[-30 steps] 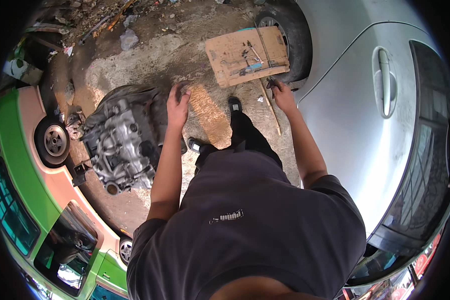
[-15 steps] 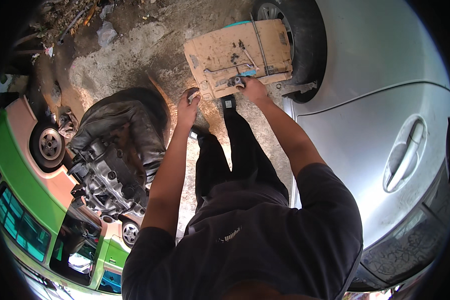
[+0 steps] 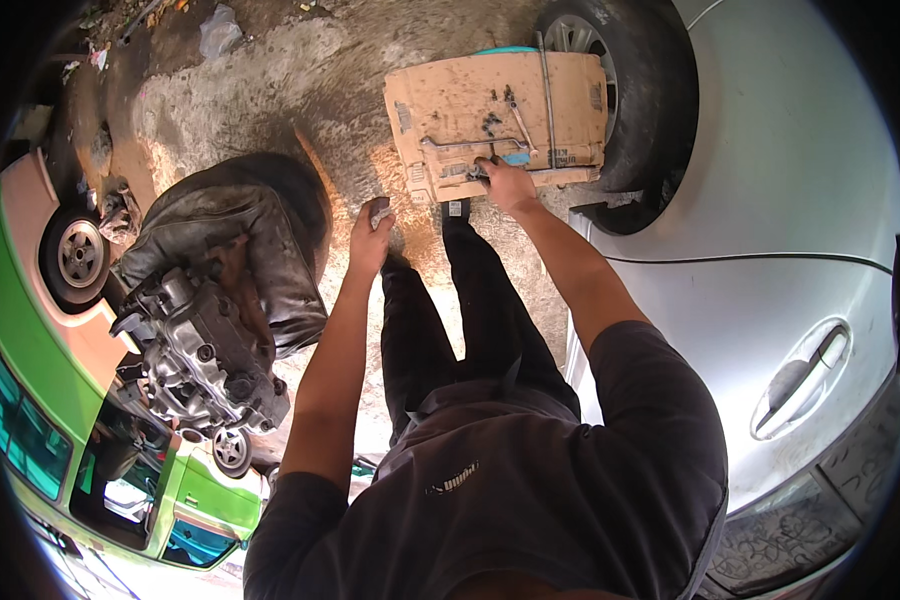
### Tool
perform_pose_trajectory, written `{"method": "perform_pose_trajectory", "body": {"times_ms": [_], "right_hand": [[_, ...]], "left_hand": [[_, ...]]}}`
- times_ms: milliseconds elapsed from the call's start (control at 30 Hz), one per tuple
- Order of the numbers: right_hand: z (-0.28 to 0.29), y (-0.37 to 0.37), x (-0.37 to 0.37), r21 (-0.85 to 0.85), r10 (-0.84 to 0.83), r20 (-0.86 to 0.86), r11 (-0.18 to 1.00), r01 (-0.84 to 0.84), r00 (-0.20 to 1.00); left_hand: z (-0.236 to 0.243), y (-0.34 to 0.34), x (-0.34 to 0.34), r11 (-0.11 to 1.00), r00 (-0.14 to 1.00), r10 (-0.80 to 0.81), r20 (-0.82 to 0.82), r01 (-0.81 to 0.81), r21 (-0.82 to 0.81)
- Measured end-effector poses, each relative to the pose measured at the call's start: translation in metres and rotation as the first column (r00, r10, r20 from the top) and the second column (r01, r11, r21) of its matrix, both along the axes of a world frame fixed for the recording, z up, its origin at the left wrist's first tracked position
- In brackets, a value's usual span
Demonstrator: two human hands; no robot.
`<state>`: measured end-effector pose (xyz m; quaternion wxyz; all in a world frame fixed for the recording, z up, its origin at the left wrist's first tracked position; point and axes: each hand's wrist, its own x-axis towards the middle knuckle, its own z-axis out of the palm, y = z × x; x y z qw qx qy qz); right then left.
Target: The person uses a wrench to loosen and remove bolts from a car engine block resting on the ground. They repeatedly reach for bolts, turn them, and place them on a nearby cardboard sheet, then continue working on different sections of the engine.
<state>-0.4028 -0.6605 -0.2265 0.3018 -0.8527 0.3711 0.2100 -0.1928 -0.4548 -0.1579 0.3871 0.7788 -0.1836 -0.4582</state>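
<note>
My left hand (image 3: 370, 238) is off the left corner of a flattened cardboard sheet (image 3: 450, 95), its fingers closed round a small pale piece (image 3: 380, 214) whose kind I cannot make out. At the sheet's near edge, my right hand (image 3: 508, 186) has its fingers closed at a small dark metal part (image 3: 477, 171), which they partly hide. Just beyond the right hand lie a long wrench (image 3: 460, 142) and a blue patch (image 3: 516, 158). Another wrench (image 3: 520, 118) lies farther up the cardboard, beside a long thin metal rod (image 3: 548, 100).
A car wheel (image 3: 655, 100) and a silver car body (image 3: 770, 200) stand close on the right. To the left, an engine (image 3: 205, 350) rests by a black-covered tyre (image 3: 260, 220). A green and pink vehicle (image 3: 45, 370) stands farther left. A plastic bag (image 3: 220, 32) lies on the ground.
My right hand has lowered the metal part onto or close to the cardboard. My left hand stays closed on its pale piece. The whole view has shifted slightly.
</note>
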Motion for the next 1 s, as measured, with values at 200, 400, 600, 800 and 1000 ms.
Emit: {"method": "perform_pose_trajectory", "body": {"times_ms": [200, 400, 600, 800, 1000], "right_hand": [[-0.005, -0.003, 0.001, -0.029, 0.033, 0.045, 0.999, -0.032, 0.998], [0.003, -0.006, 0.004, -0.052, 0.024, 0.032, 0.998, -0.023, 0.999], [0.017, -0.008, 0.015, -0.107, -0.093, 0.017, 0.99, 0.095, 0.995], [0.021, -0.007, -0.002, -0.029, -0.349, 0.266, 0.929, 0.369, 0.899], [-0.001, -0.015, -0.018, 0.672, -0.86, 0.364, 0.509, 0.538, 0.359]], "left_hand": [[-0.001, 0.01, 0.0, 0.999, 0.999, -0.015, 0.032, 0.014, 0.036], [0.004, 0.018, -0.003, 0.998, 0.998, -0.042, 0.047, 0.039, 0.05], [-0.003, 0.031, -0.007, 1.0, 1.0, -0.006, 0.013, 0.006, 0.001], [-0.005, 0.043, -0.008, 0.999, 0.999, 0.04, -0.032, -0.04, -0.017], [-0.009, 0.047, -0.006, 0.999, 0.999, 0.038, -0.012, -0.038, -0.01]]}}
